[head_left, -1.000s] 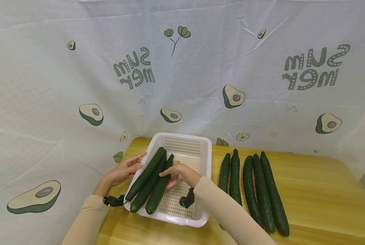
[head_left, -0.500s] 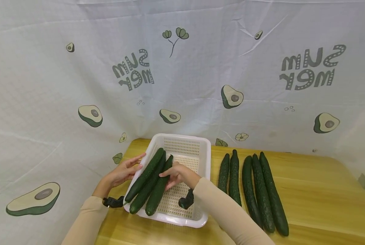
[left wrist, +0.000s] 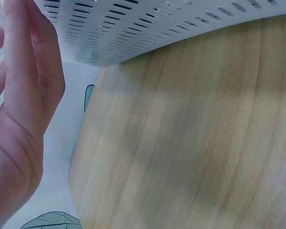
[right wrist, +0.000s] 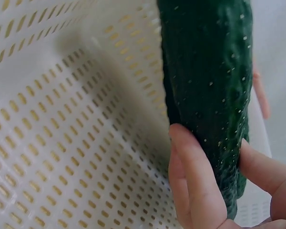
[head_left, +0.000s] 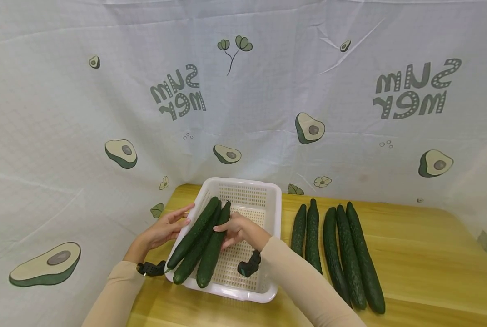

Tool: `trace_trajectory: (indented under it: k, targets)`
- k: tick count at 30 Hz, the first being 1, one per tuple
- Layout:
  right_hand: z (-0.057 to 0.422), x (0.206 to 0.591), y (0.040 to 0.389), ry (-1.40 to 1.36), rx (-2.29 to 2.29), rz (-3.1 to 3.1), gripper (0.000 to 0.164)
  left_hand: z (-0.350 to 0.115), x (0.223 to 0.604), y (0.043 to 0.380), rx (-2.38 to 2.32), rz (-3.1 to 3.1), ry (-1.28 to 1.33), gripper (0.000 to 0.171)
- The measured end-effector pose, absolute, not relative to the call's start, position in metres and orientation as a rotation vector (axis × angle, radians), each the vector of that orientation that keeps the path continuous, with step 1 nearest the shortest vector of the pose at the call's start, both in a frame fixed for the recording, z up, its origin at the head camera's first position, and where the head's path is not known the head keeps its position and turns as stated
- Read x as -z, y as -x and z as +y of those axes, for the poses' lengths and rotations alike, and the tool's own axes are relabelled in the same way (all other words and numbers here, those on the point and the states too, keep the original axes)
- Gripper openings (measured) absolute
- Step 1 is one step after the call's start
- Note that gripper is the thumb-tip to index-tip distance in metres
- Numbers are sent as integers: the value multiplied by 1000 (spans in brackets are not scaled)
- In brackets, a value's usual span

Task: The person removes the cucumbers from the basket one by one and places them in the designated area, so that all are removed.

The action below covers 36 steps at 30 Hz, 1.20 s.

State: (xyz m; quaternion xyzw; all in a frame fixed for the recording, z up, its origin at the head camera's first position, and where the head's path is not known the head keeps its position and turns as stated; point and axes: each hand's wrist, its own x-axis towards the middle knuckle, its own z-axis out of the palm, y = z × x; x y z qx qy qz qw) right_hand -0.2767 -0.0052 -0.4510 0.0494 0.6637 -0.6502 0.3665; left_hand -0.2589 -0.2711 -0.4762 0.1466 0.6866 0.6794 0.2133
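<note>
Three dark green cucumbers lie side by side, slanted, along the left side of a white perforated plastic basket (head_left: 272, 218). Their near ends lean on its near rim. My right hand (head_left: 239, 230) grips the rightmost cucumber (head_left: 211, 259), thumb on one side and fingers on the other. In the right wrist view the same cucumber (right wrist: 207, 81) shows its bumpy, speckled skin between thumb and fingers. The left (head_left: 192, 240) and middle (head_left: 192, 261) cucumbers touch beside it. My left hand (head_left: 166, 229) touches the basket's left rim from outside, its fingers fairly straight in the left wrist view.
Several more cucumbers (head_left: 351, 259) lie on the wooden table (head_left: 423, 263) right of the basket, in two groups; my right forearm (head_left: 305, 286) covers part of them. A pale curtain (head_left: 264, 100) with avocado prints hangs behind the table. The basket's right half shows bare perforated floor.
The rightmost cucumber in the basket has turned slightly in my right hand; its far end has moved up and its near end a little right. The left hand stays at the rim.
</note>
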Motion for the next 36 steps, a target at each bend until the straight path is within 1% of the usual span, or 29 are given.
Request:
trace_trajectory:
  k: [1,3,4,6,9,11,13,15,18,28,29,33,35,36]
  targets:
    - [-4,450,277,-119,1680,1704,72,-271,476,259,-1884,1905,-408,65]
    - [-2,449,277,-97,1697,1715,68,-271,476,259,-1882,1907,-405,65]
    - [-1,448,277,-90,1708,1719,72,-271,476,259,-1880,1909,-402,64]
    - [2,447,277,-76,1720,1714,65,-271,476,259,-1879,1912,-400,64]
    - [6,444,278,-65,1731,1729,62,-271,477,259,-1880,1915,-396,64]
    - [8,442,278,-61,1738,1725,55,-271,476,260,-1882,1913,-392,64]
    - [11,440,279,-54,1750,1720,58,-271,476,260,-1884,1910,-388,64]
    - [15,437,278,-56,1763,1717,64,-271,476,260,-1881,1910,-396,64]
    - [20,433,278,-64,1783,1700,67,-271,476,259,-1878,1910,-403,65]
    - [38,423,279,-21,1800,1662,38,-271,476,258,-1882,1912,-399,65]
    - [40,422,279,-14,1799,1669,40,-271,476,258,-1881,1912,-403,65]
    - [50,417,278,-3,1816,1675,66,-270,476,258,-1879,1910,-411,64]
    - [54,415,277,5,1820,1684,76,-270,476,258,-1879,1911,-412,64]
    - [56,413,277,12,1823,1684,78,-271,476,259,-1877,1911,-420,64]
